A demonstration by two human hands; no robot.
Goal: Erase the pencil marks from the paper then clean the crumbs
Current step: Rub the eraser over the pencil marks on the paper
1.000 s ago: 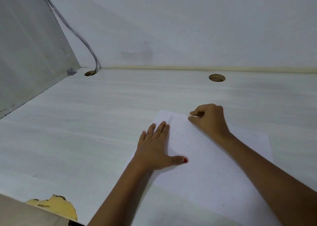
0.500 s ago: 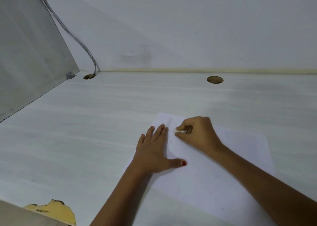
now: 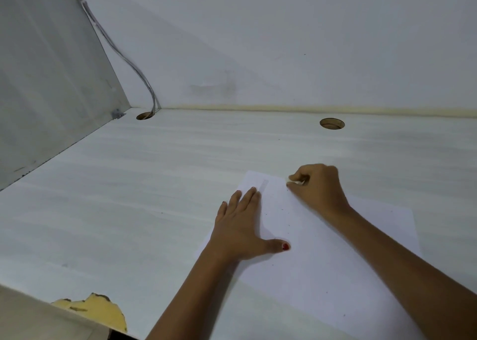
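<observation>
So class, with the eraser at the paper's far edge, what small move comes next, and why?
Probably slide the eraser, pinched in the right hand, toward the faint grey streak beside the left hand, which pins the paper flat: likely an unerased mark.

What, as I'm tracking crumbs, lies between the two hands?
In the head view, only paper with a few dark specks separates the left hand and right hand.

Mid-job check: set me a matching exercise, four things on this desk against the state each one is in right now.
Things:
1. left hand
2. right hand
3. eraser
4. paper

States:
A. pinched between fingertips, near the paper's far edge
B. lies flat on the desk
C. fingers straight, pressing the paper down
D. fingers curled round the eraser

Pairs: 1-C, 2-D, 3-A, 4-B
</observation>
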